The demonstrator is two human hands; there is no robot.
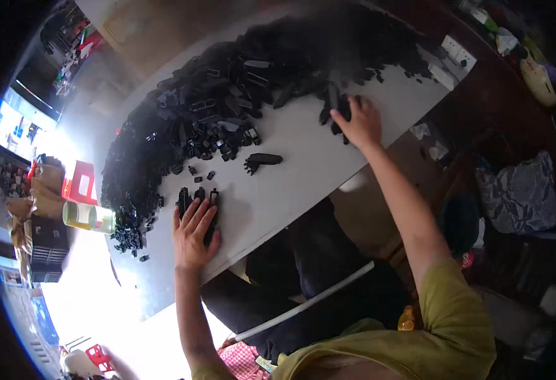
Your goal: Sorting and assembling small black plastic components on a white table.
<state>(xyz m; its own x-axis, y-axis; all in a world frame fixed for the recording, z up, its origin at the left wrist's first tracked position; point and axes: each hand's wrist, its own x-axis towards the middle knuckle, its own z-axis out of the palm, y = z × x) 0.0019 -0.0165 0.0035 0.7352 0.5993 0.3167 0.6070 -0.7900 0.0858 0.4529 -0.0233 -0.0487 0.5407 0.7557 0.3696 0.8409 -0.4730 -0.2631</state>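
A large heap of small black plastic parts curves across the white tabletop. My left hand lies near the front left of the table, fingers stretched out over several black parts that poke out past its fingertips. Farther off at the right, my right hand curls its thumb and fingers about a small cluster of black parts resting on the table. Its palm side is partly hidden. Between the hands lies a long black part with smaller pieces against its left end.
Loose bits are scattered in front of the heap. A white power strip is at the far right edge. Beyond the left edge stand a pale green container and a red box. A white bar crosses above my lap.
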